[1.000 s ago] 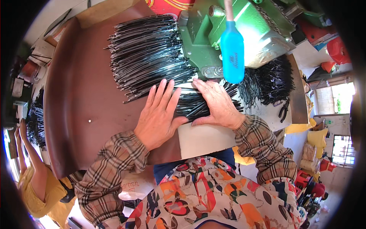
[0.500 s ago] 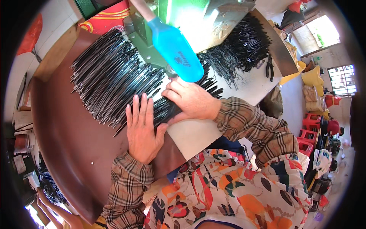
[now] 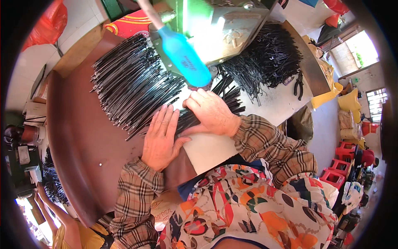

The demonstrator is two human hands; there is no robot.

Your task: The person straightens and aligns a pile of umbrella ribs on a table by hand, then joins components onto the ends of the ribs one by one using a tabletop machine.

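The 2 bare hands of the person are close together at the near edge of the work. A small bundle of black strips point(image 3: 234, 101) lies on the pale board point(image 3: 211, 151), partly covered by the right hand point(image 3: 212, 114) and reaching out beyond it on the right. The fingers of the right hand are bent over the bundle, and its thumb lies along the near side; how firmly it presses or grips, I cannot tell. The left hand point(image 3: 161, 139) is flat and open, the 4 fingers straight and side by side, the thumb apart; it stands at the left end of the bundle and holds nothing that can be seen.

Just beyond the left fingertips, a wide row of black strips point(image 3: 130, 81) lies slantwise on the brown sheet point(image 3: 83, 124). Above the right hand hangs a blue paddle-shaped piece point(image 3: 186, 60), in front of the brightly lit green machine point(image 3: 174, 14). To the right of the machine there is a thick dark pile point(image 3: 275, 54), and near it the black pliers point(image 3: 298, 86). Both forearms wear checked sleeves point(image 3: 139, 186).
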